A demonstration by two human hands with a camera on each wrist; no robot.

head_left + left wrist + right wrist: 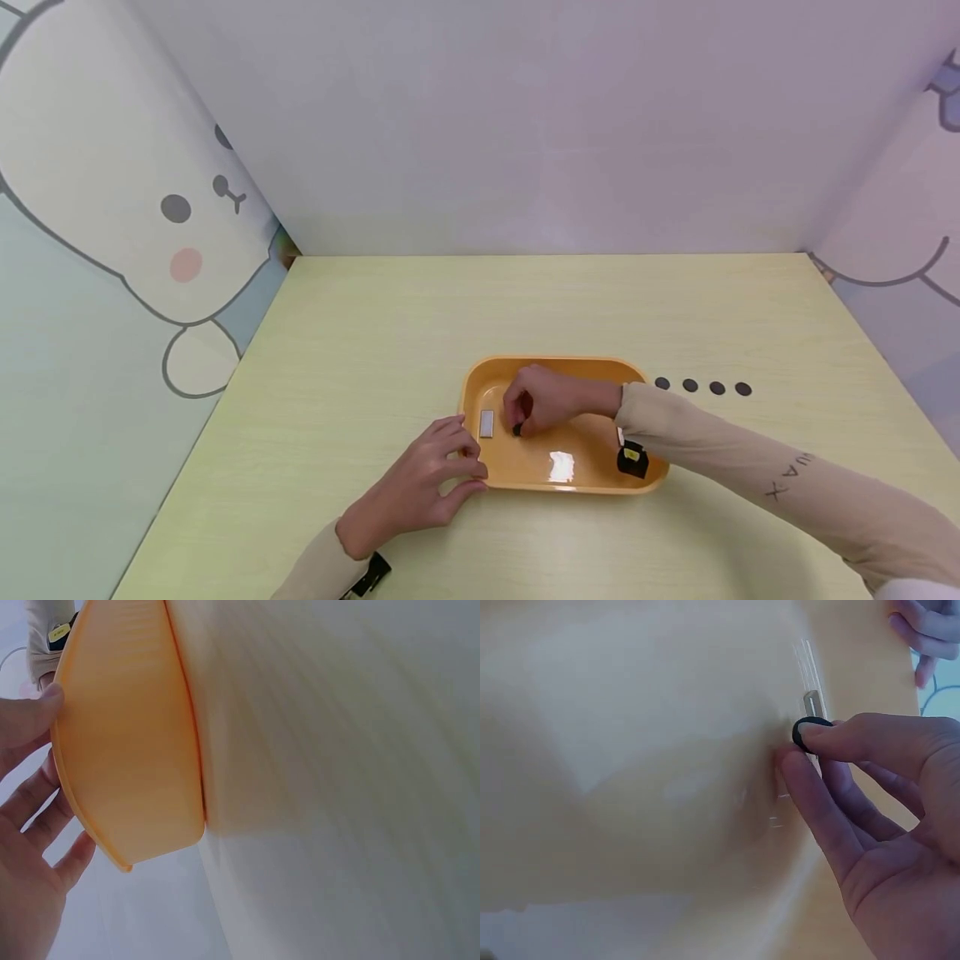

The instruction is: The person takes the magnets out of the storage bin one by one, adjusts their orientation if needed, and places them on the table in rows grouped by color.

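Observation:
A yellow-orange plastic tray (525, 475) with rounded corners sits on the table. My left hand (431, 479) holds its near left corner, thumb and fingertips spread along the rim; the left wrist view shows the outer wall (127, 735) and the left hand (34, 817) on that rim. Inside the tray, my right hand (547, 398) pinches a small black disc (517, 429) between thumb and fingers. Seen from the right wrist, the black disc (808, 735) is at the fingertips of the right hand (892, 802). Near the tray's left end lies a small silvery rectangular piece (487, 423).
Several black discs (717, 388) lie in a row on the pale wooden table (375, 333), right of the tray. Walls stand behind and on both sides, with a cartoon animal (180, 242) on the left one. The right sleeve (750, 467) crosses the tray's right end.

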